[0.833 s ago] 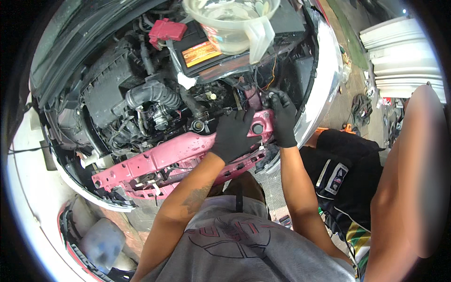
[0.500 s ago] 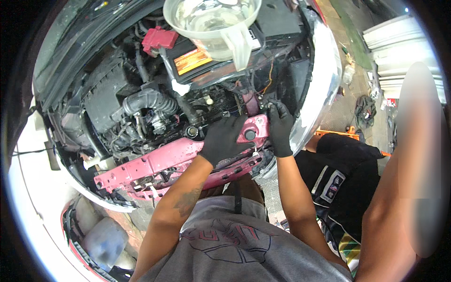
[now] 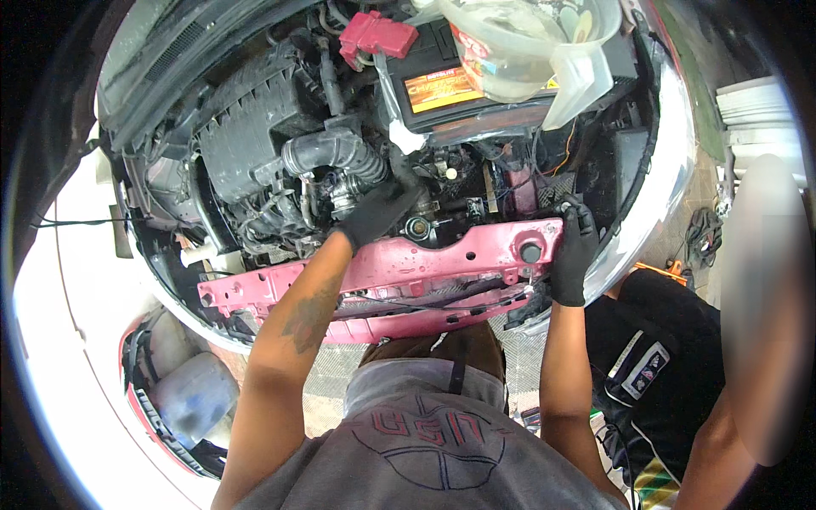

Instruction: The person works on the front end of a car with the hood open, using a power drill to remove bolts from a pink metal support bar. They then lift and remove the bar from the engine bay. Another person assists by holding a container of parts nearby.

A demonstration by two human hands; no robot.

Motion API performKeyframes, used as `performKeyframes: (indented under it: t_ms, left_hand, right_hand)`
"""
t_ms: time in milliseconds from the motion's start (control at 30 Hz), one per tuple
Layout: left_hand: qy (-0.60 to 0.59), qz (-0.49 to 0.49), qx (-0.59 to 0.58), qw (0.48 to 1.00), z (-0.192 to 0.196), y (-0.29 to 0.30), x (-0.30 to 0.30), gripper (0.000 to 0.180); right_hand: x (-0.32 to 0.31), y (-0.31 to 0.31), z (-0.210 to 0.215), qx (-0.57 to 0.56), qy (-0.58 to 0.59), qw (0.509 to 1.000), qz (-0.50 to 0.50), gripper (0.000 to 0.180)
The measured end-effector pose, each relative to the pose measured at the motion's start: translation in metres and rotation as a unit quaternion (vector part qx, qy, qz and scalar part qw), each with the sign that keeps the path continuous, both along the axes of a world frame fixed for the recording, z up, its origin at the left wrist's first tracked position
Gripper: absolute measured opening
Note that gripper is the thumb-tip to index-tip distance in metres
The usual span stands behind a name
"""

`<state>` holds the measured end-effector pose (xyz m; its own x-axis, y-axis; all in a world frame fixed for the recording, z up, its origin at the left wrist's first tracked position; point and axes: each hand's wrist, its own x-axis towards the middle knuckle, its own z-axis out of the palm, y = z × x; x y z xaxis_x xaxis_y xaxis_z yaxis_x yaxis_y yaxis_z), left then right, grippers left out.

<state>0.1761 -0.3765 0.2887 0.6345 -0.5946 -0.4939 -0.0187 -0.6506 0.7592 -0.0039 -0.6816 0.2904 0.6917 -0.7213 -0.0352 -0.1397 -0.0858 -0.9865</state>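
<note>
Both my hands wear black gloves. My left hand (image 3: 376, 219) reaches over the pink radiator support panel (image 3: 442, 253), fingers stretched toward the black hose (image 3: 406, 172). Its fingertips are dark against the engine parts, and whether they touch the hose is unclear. Just right of it is the round metal filler neck (image 3: 417, 227). My right hand (image 3: 575, 251) is at the panel's right end, beside a round black rubber mount (image 3: 530, 253). Its fingers are curled together; a small pale spot shows at the tips, too small to name.
A clear plastic jug (image 3: 527, 59) stands on the black battery (image 3: 433, 89), near a red terminal cover (image 3: 376, 38). The black air filter box (image 3: 242, 127) is at left. Another person in dark clothes (image 3: 654, 357) is close at my right. A removed bumper (image 3: 140, 374) lies lower left.
My left hand has left the panel's right end and moved left to the hose. My right hand stays by that end, fingers still curled. The view has shifted, so the car appears further right.
</note>
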Motion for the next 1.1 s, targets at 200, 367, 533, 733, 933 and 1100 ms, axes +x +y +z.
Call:
performKeyframes:
  t_ms: [200, 367, 533, 733, 933, 1100]
  left_hand:
    - [-0.034, 0.028, -0.101, 0.994, -0.072, -0.017, 0.005, 0.043]
    - [-0.104, 0.063, -0.076, 0.990, -0.079, -0.029, 0.006, 0.031]
    - [-0.129, 0.108, -0.074, 0.983, -0.104, -0.033, 0.008, 0.030]
    - [-0.121, 0.087, -0.096, 0.984, -0.093, -0.041, 0.010, 0.040]
    - [-0.047, 0.111, -0.133, 0.984, -0.123, -0.034, 0.019, 0.037]
    - [-0.111, -0.110, -0.067, 0.985, -0.074, -0.025, 0.024, 0.041]
  right_hand:
    - [-0.001, 0.005, -0.004, 0.077, -0.033, 0.996, 0.000, 0.023]
    - [-0.002, 0.011, 0.008, 0.045, -0.009, 0.999, -0.011, 0.026]
    - [-0.003, 0.024, 0.022, 0.007, 0.019, 0.999, -0.030, 0.027]
    - [-0.009, 0.010, 0.005, -0.043, 0.063, 0.997, 0.006, 0.023]
    - [0.001, 0.021, 0.018, 0.027, 0.029, 0.999, 0.020, 0.021]
    - [-0.006, 0.017, 0.026, 0.124, -0.005, 0.992, 0.021, 0.021]
